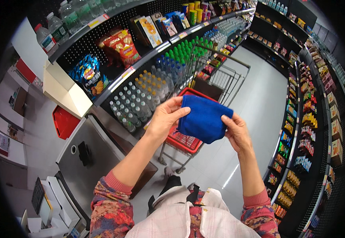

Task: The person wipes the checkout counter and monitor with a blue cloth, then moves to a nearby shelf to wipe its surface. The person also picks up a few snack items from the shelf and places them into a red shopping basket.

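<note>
A folded blue cloth (205, 119) is stretched between my two hands at about chest height. My left hand (169, 116) pinches its left edge, thumb on the near face. At the right edge, my right hand (237, 129) grips it the same way, fingers behind. Below and beyond the cloth stands a wire shopping cart (226, 80) with a red plastic basket (187, 147) in it. The cloth hides part of the basket, and I cannot tell what else the basket holds.
On the left is a metal-topped counter (101, 142) with a small black device (84, 153). Shelves of bottled drinks (133, 102) and chip bags (126, 49) run along the left. Snack shelves (307, 119) line the right, with a tiled aisle floor (258, 80) between.
</note>
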`<control>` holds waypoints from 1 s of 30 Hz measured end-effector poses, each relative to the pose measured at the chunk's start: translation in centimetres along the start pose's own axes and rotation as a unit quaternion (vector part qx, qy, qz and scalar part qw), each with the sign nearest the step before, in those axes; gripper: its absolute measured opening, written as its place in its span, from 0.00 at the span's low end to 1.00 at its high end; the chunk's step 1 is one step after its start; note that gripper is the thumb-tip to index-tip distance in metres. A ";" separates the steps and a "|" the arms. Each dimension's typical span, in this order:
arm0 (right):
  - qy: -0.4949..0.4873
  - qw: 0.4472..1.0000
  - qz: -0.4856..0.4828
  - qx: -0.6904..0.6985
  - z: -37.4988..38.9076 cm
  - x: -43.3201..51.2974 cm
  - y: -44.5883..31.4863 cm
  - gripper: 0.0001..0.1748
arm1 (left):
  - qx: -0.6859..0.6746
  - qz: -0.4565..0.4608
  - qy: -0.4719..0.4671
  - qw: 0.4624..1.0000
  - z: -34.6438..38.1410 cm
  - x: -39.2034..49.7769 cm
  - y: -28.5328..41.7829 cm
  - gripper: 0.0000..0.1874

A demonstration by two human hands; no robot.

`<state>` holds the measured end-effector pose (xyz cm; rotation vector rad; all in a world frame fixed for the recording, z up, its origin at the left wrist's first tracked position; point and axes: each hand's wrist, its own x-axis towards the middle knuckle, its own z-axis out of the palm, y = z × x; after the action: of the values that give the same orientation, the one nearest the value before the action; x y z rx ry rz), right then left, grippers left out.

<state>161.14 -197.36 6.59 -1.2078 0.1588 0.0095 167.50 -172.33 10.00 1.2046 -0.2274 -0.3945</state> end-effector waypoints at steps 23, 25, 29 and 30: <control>-0.191 0.859 -0.453 -0.144 8.1 7.8 -16.9 0.12 | 0.095 0.325 -0.095 0.936 -2.9 4.7 16.0 0.11; -0.224 0.838 -0.471 -0.158 8.0 8.0 -18.1 0.14 | 0.108 0.336 -0.115 0.928 -3.2 5.1 17.1 0.11; -0.192 0.819 -0.496 -0.215 8.0 7.6 -19.8 0.15 | 0.158 0.395 -0.126 0.896 -2.9 5.3 18.6 0.11; -0.181 0.812 -0.508 -0.223 8.1 7.5 -20.2 0.15 | 0.162 0.396 -0.116 0.896 -2.7 5.2 18.7 0.11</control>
<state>171.33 -197.64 27.26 -1.6068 -0.8904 -0.6948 176.56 -166.50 26.34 1.2753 -0.9853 0.2337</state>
